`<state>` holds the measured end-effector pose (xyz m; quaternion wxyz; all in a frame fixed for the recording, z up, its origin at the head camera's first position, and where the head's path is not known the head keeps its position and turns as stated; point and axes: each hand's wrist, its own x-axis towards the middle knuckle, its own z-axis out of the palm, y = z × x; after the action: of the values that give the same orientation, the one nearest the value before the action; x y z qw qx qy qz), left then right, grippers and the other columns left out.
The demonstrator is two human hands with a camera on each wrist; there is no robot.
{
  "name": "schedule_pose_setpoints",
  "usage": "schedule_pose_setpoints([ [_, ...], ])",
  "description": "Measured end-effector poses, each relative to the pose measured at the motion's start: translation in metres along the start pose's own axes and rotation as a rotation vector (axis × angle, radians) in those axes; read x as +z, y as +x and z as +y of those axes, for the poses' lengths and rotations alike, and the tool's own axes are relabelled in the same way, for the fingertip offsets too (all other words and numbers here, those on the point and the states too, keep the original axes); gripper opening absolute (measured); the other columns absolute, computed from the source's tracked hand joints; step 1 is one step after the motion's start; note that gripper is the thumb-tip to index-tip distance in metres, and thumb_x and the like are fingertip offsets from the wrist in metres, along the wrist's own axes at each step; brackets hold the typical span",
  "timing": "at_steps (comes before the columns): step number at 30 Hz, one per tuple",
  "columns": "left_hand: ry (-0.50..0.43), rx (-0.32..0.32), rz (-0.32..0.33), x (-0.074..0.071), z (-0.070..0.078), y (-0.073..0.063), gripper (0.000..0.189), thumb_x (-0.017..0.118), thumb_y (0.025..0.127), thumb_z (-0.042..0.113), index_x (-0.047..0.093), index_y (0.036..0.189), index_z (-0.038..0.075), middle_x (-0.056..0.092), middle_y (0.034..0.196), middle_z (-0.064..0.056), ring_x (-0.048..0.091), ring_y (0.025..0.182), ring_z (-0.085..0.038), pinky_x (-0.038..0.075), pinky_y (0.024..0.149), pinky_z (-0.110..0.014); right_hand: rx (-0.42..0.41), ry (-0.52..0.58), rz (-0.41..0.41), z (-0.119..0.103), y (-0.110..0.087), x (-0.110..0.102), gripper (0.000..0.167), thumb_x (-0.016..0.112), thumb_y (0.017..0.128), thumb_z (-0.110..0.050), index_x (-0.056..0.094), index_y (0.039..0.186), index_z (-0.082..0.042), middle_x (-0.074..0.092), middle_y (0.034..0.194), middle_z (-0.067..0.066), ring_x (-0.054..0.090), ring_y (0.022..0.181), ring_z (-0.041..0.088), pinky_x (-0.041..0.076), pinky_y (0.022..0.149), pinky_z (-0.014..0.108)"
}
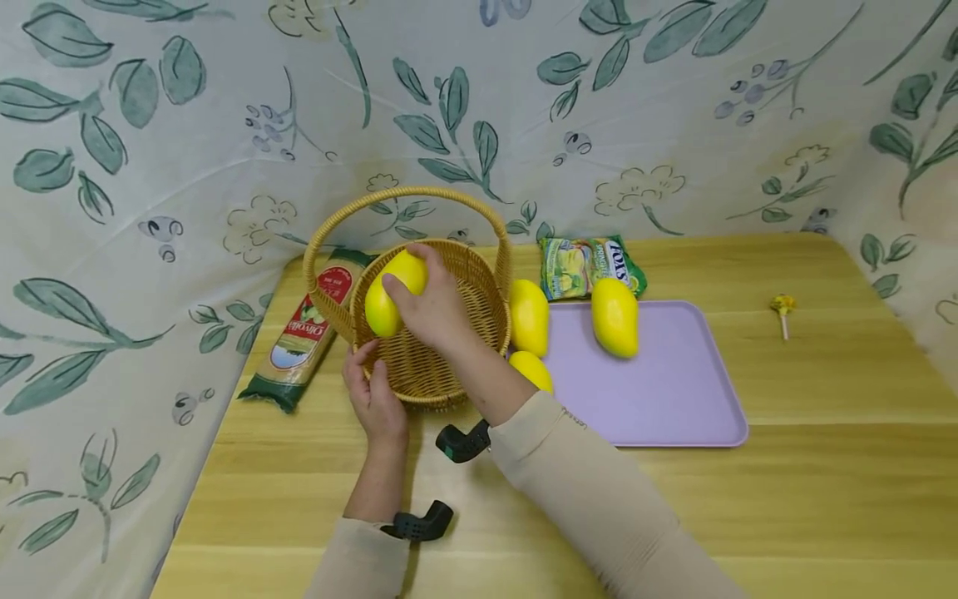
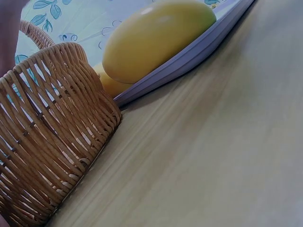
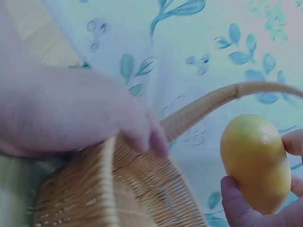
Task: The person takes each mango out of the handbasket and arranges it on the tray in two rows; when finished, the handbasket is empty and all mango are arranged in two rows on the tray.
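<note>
My right hand (image 1: 436, 304) grips a yellow mango (image 1: 385, 309) between thumb and fingers over the left part of a wicker basket (image 1: 419, 374). In the right wrist view the mango (image 3: 255, 163) is high beside the basket's tall arched handle. My left hand (image 1: 377, 399) holds the near left rim of the basket, with its fingers (image 3: 142, 132) hooked over the edge. Right of the basket lies a lavender tray (image 1: 674, 383). One mango (image 1: 615, 318) rests at its far edge, and two more, a far mango (image 1: 529, 318) and a near mango (image 1: 531, 370), lie beside the basket.
A pasta packet (image 1: 307, 333) lies slanted along the left side of the basket. Behind the tray is a green Fox's candy bag (image 1: 587, 266). A yellow-topped lollipop (image 1: 783, 312) lies at the right. Floral cloth (image 1: 479, 108) hangs behind the wooden table (image 1: 823, 499).
</note>
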<state>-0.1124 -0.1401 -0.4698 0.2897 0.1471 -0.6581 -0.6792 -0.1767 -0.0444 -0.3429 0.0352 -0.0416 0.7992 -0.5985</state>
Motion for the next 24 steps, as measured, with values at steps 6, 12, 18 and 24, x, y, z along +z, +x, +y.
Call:
schedule_pose_setpoints([
  [6,0.001,0.009,-0.008,-0.002,-0.001,0.001,0.03,0.046,0.098,0.008,0.059,0.124,0.001,0.035,0.161,-0.012,0.022,0.155,-0.029,0.009,0.129,-0.048,-0.059,0.016,-0.074,-0.012,-0.027,-0.027,0.066,0.067,0.097,-0.034,0.036,0.155,-0.03,0.047,0.152,0.006,0.059,0.12,0.029,0.057,0.095,0.047],
  [12,0.01,0.008,-0.025,-0.002,-0.001,0.001,0.03,0.045,0.099,0.008,0.059,0.125,0.002,0.033,0.162,-0.011,0.02,0.156,-0.028,0.01,0.129,-0.048,-0.06,-0.055,-0.146,-0.007,-0.051,-0.053,0.072,0.073,0.093,-0.035,0.035,0.154,-0.035,0.049,0.15,0.004,0.062,0.116,0.029,0.057,0.091,0.047],
  [18,-0.022,-0.022,-0.041,-0.002,-0.002,0.001,0.032,0.044,0.1,0.01,0.056,0.127,0.0,0.03,0.162,-0.008,0.019,0.157,-0.026,0.021,0.128,-0.049,-0.081,-0.125,-0.299,0.008,-0.079,-0.076,0.076,0.078,0.089,-0.033,0.039,0.153,-0.036,0.049,0.149,0.0,0.062,0.114,0.027,0.058,0.087,0.044],
  [24,-0.061,-0.027,-0.028,-0.002,-0.001,0.0,0.029,0.045,0.099,0.007,0.058,0.124,0.0,0.026,0.166,-0.01,0.015,0.158,-0.028,0.015,0.129,-0.048,-0.085,-0.287,-0.408,0.027,-0.105,-0.11,0.076,0.079,0.087,-0.038,0.04,0.151,-0.042,0.044,0.154,-0.007,0.057,0.12,0.022,0.051,0.098,0.047],
])
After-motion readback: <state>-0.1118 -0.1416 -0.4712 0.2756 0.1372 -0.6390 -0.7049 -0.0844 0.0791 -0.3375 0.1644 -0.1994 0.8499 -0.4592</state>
